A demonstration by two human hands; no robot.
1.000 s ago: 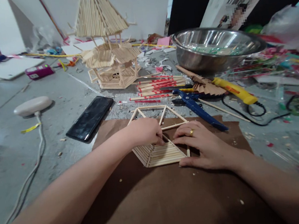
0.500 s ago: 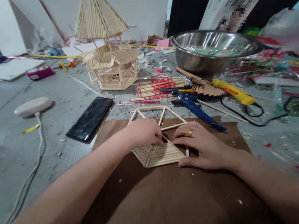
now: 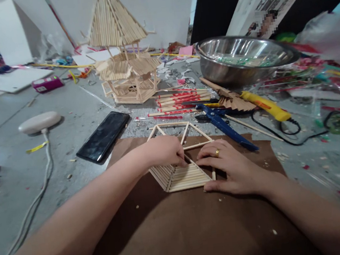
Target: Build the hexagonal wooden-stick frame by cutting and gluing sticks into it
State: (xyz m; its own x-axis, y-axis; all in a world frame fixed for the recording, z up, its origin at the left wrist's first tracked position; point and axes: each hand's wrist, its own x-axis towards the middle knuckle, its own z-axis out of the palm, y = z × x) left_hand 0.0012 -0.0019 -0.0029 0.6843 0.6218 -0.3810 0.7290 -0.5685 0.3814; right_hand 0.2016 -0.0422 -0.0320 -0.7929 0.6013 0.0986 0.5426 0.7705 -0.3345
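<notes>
A flat frame of pale wooden sticks [image 3: 188, 178] lies on a brown sheet [image 3: 181, 228], its near sections filled with rows of sticks and its far ones bare. Over the middle of the frame, my left hand [image 3: 168, 149] is closed, fingertips down at the top of the near row; what they pinch is hidden. From the right, my right hand [image 3: 234, 167], a ring on one finger, grips the frame, with its thumb at the near right corner and fingertips on a slanting stick.
Behind stands a tower of sticks with a pointed roof [image 3: 116, 23]. Red-marked sticks [image 3: 182, 99], blue-handled cutters [image 3: 226, 125], a yellow-handled corded tool [image 3: 266, 106] and a steel bowl [image 3: 243, 72] lie beyond the frame. A phone [image 3: 103, 137] and white corded device [image 3: 39, 122] are left.
Both hands keep nearly the same place on the stick frame. The whole view has shifted very slightly.
</notes>
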